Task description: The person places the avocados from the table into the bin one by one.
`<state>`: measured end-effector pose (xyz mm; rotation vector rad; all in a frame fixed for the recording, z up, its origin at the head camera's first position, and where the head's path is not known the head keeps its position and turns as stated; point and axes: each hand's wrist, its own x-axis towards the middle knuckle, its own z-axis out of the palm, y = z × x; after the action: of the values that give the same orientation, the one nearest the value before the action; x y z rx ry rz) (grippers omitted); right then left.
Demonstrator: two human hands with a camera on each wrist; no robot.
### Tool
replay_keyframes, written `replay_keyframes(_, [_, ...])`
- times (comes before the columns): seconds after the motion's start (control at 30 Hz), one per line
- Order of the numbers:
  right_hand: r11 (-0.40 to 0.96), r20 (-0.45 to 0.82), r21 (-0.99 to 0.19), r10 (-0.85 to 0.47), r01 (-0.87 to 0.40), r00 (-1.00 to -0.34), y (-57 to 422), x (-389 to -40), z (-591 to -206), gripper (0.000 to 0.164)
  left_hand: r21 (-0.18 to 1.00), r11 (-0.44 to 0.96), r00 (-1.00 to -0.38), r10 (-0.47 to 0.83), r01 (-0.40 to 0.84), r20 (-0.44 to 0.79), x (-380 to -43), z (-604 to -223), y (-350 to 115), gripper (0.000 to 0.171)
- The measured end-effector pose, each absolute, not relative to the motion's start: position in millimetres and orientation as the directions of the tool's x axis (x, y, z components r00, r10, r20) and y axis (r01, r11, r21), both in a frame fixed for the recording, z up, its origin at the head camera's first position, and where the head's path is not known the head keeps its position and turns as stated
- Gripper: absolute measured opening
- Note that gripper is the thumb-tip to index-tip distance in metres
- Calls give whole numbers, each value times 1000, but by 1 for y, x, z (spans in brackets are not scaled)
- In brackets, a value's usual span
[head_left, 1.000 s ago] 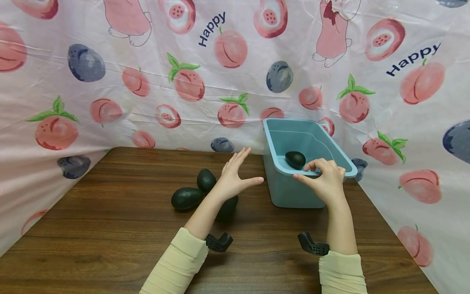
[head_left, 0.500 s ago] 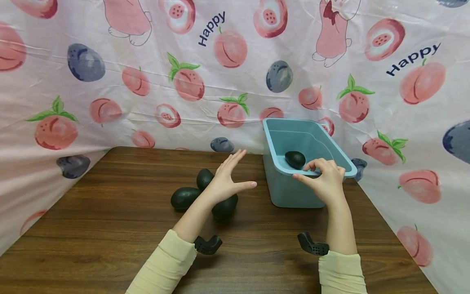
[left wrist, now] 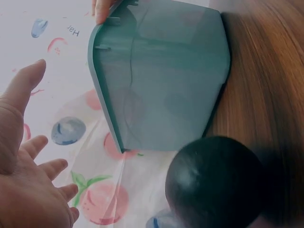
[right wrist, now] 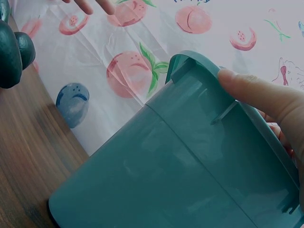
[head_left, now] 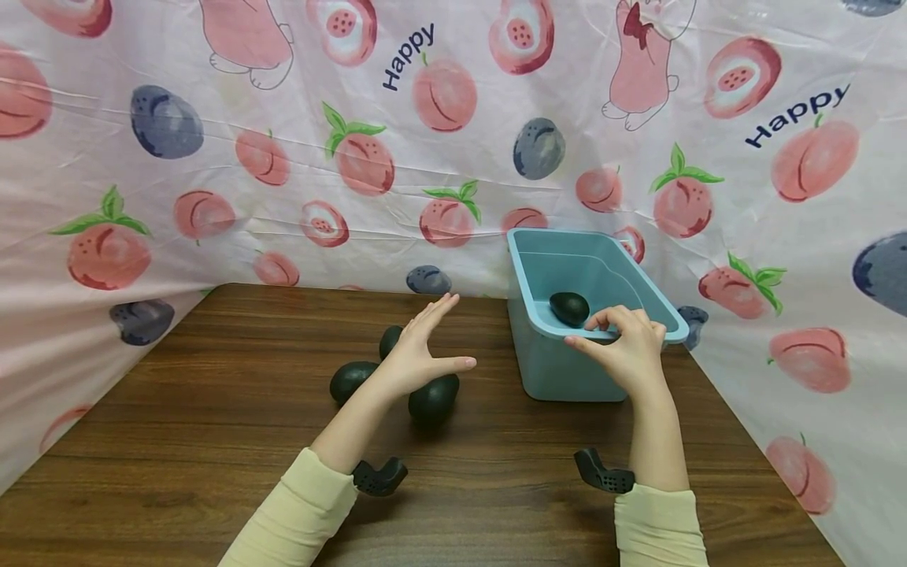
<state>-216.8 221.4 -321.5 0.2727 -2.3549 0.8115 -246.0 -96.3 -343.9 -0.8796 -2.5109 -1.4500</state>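
My left hand (head_left: 414, 358) hovers over three dark green avocados on the table, fingers spread and thumb apart, holding nothing. One avocado (head_left: 434, 403) lies right of the hand, another (head_left: 350, 381) left of it, and a third (head_left: 389, 340) is partly hidden behind it. With thumb outside and fingers over the inside, my right hand (head_left: 631, 350) grips the near rim of a blue plastic bin (head_left: 567, 374). Inside the bin rests a single avocado (head_left: 569, 309). In the left wrist view an avocado (left wrist: 213, 183) shows close up, apart from the open fingers.
The wooden table (head_left: 177, 441) reaches out to a fruit-printed cloth (head_left: 283, 157) hanging at the back and both sides. The bin stands at the back right, near the cloth. A black wrist mount (head_left: 380, 476) is on the left wrist, another (head_left: 602, 472) on the right.
My left hand has moved left and slightly down, away from the bin and over the avocados, still holding nothing. The right hand and the bin have stayed in place.
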Motion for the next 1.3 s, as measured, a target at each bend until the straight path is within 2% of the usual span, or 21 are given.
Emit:
replay_keyframes(0.37, [791,622,-482,7,-377,-783,223,-217,-322,33,710,426,-812,452,560,369,-244,-349,-118,92])
replay_keyframes(1.3, [788,628,-481,3,-385,-778,220,-215,-322,32,710,429,-809,469,559,353,-248,-358,-171,89])
